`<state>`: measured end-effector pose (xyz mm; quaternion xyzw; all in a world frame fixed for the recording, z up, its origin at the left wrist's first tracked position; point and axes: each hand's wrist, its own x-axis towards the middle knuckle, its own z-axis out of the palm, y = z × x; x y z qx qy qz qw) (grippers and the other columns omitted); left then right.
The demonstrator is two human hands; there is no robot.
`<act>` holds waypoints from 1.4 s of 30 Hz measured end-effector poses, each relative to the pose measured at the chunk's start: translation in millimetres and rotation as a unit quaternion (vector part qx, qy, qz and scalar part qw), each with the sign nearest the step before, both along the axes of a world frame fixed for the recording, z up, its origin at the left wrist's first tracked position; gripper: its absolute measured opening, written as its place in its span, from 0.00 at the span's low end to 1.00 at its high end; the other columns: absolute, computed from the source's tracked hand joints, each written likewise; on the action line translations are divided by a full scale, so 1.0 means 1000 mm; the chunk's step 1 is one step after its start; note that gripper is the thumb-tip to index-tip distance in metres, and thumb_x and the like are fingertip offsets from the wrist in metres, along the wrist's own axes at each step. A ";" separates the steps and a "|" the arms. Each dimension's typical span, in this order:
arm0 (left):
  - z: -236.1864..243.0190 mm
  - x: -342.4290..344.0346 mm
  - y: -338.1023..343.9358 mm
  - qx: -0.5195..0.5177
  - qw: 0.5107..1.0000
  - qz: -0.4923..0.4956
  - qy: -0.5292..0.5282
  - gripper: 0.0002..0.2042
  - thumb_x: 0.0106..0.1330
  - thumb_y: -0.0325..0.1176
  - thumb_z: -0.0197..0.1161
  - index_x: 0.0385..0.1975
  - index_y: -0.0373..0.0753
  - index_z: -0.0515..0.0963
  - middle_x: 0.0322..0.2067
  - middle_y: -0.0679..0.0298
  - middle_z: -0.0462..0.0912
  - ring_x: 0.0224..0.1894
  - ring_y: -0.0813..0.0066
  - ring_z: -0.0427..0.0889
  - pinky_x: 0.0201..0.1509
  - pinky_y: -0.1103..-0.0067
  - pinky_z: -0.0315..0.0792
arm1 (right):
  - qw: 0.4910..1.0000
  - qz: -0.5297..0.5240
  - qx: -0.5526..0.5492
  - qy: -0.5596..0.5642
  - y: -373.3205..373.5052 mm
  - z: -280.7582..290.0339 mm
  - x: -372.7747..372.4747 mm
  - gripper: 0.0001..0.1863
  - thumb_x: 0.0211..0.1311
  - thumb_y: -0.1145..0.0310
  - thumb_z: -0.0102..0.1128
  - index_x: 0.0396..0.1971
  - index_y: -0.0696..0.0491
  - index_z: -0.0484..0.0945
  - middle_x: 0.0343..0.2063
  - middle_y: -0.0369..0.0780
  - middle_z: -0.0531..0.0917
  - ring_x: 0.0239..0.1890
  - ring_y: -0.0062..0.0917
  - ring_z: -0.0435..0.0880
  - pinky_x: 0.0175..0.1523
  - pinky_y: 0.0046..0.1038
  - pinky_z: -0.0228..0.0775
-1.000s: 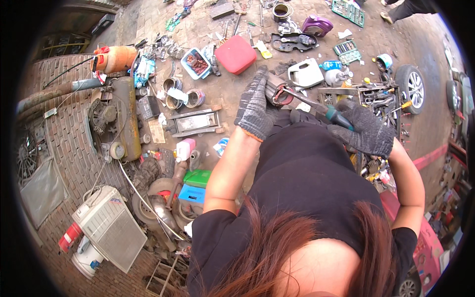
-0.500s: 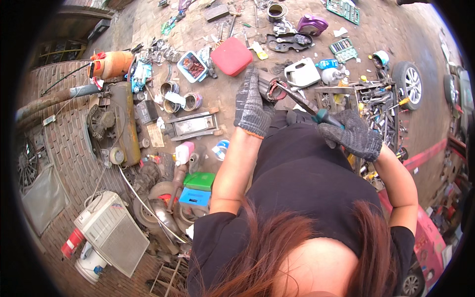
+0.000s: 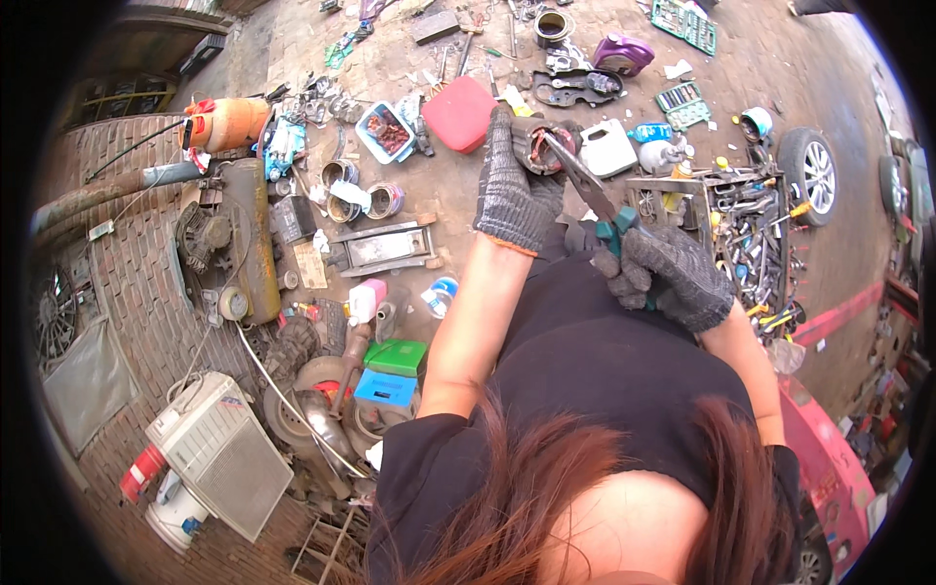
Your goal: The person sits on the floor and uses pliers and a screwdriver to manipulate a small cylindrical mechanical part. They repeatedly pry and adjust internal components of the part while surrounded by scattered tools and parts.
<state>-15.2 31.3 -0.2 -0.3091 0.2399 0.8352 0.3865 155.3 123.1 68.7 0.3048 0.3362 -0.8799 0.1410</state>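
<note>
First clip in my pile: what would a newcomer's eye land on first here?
Probably the gloved hands near the middle: the left hand holds a cylindrical metal part, and the right hand holds teal-handled pliers whose tips reach its open end. Next, likely the bright red container on the ground just beyond the left hand, then the orange tank at upper left and the wheel at right.

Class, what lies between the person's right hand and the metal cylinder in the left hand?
In the head view, teal-gripped pliers span that stretch, running from the right hand to the open end of the metal cylinder.
</note>
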 end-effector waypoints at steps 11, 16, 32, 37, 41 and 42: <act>0.012 -0.017 0.035 0.022 0.999 0.046 0.007 0.20 0.67 0.51 0.53 0.36 0.35 0.70 0.28 0.56 0.77 0.28 0.63 0.78 0.36 0.68 0.79 | 0.997 -0.078 0.017 0.016 -0.014 -0.002 -0.018 0.15 0.66 0.57 0.52 0.25 0.53 0.72 0.28 0.38 0.76 0.26 0.20 0.69 0.31 0.24 0.64; 0.011 -0.032 0.021 -0.040 0.996 -0.030 0.078 0.17 0.64 0.46 0.59 0.41 0.39 0.70 0.32 0.58 0.76 0.34 0.62 0.79 0.38 0.67 0.80 | 0.929 0.125 0.348 0.003 0.002 0.001 -0.023 0.19 0.63 0.57 0.54 0.41 0.58 0.79 0.23 0.34 0.76 0.26 0.15 0.72 0.32 0.22 0.65; 0.008 -0.040 0.012 -0.087 0.985 -0.007 0.152 0.17 0.65 0.46 0.58 0.41 0.38 0.72 0.34 0.57 0.79 0.36 0.61 0.81 0.38 0.68 0.81 | 0.855 0.172 0.485 0.065 0.008 -0.002 -0.028 0.18 0.60 0.58 0.58 0.40 0.57 0.78 0.20 0.40 0.78 0.24 0.25 0.77 0.32 0.29 0.68; 0.004 -0.040 0.010 -0.112 0.983 -0.014 0.142 0.20 0.65 0.47 0.58 0.44 0.36 0.69 0.36 0.55 0.79 0.38 0.59 0.81 0.42 0.68 0.81 | 0.858 0.192 0.475 0.037 0.011 0.004 -0.032 0.18 0.59 0.58 0.59 0.40 0.58 0.78 0.23 0.41 0.79 0.25 0.27 0.78 0.34 0.30 0.68; -0.003 -0.042 0.006 -0.066 0.994 -0.023 0.080 0.12 0.66 0.44 0.58 0.39 0.43 0.71 0.31 0.62 0.77 0.33 0.66 0.79 0.38 0.64 0.81 | 0.822 0.226 0.519 0.069 0.014 0.001 -0.033 0.18 0.60 0.56 0.59 0.41 0.55 0.78 0.29 0.46 0.81 0.32 0.37 0.80 0.39 0.34 0.70; -0.005 -0.041 0.005 -0.065 0.994 -0.027 0.083 0.12 0.66 0.44 0.58 0.39 0.43 0.71 0.31 0.63 0.77 0.34 0.67 0.79 0.39 0.64 0.81 | 0.804 0.232 0.540 0.086 0.015 -0.001 -0.032 0.18 0.60 0.56 0.58 0.42 0.55 0.78 0.30 0.47 0.81 0.34 0.40 0.81 0.40 0.35 0.71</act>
